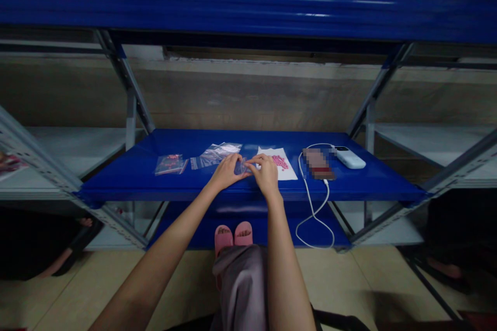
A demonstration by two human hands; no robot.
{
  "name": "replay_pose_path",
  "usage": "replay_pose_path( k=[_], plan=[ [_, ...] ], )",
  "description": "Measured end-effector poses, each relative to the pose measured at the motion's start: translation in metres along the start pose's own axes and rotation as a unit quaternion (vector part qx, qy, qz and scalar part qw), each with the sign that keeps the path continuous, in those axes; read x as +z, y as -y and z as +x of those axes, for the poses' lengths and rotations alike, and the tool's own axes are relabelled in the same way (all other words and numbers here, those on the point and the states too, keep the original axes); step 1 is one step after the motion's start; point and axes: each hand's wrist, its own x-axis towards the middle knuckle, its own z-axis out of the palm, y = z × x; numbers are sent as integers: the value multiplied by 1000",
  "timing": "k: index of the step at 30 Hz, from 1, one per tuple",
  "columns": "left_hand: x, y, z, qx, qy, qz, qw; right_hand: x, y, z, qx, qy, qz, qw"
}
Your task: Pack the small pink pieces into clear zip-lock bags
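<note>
Between my two hands is a small clear plastic bag, low over the blue shelf. My left hand pinches its left side with thumb and fingers. From the right, the fingertips of my right hand close on the bag's edge near the left thumb. Just right of that hand lies a white sheet of paper bearing a pile of small pink pieces. Behind and left of my left hand are several flat clear bags. Farther left, more clear bags hold reddish pieces.
On the right of the blue shelf lie a phone and a light blue power bank, joined by a white cable that hangs over the front edge. A blue upper beam crosses above. People's legs show at both sides.
</note>
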Motion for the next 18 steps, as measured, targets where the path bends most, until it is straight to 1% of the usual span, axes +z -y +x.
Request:
replay_pose_path(
  k=[3,5,7,9,10,12,15,18],
  plan=[
    [-1,-1,0,-2,2,6,1000,-5,-1,1,10,-12,7,1000],
    [-1,-1,0,-1,4,14,1000,-11,-6,-1,34,-29,-13,999],
    [-2,0,0,2,4,20,1000,-19,-17,-4,87,-52,-68,993],
    [-2,0,0,2,3,21,1000,-26,-30,-10,155,-64,-143,975],
    [-2,1,0,2,2,20,1000,-29,-36,-13,184,-62,-177,965],
    [-2,1,0,2,1,21,1000,-31,-48,-18,218,-48,-218,950],
    [-3,-1,0,2,-1,22,1000,-28,-57,-20,221,-24,-238,946],
    [-3,-2,0,0,0,22,1000,-21,-58,-18,203,-33,-247,947]
  ],
)
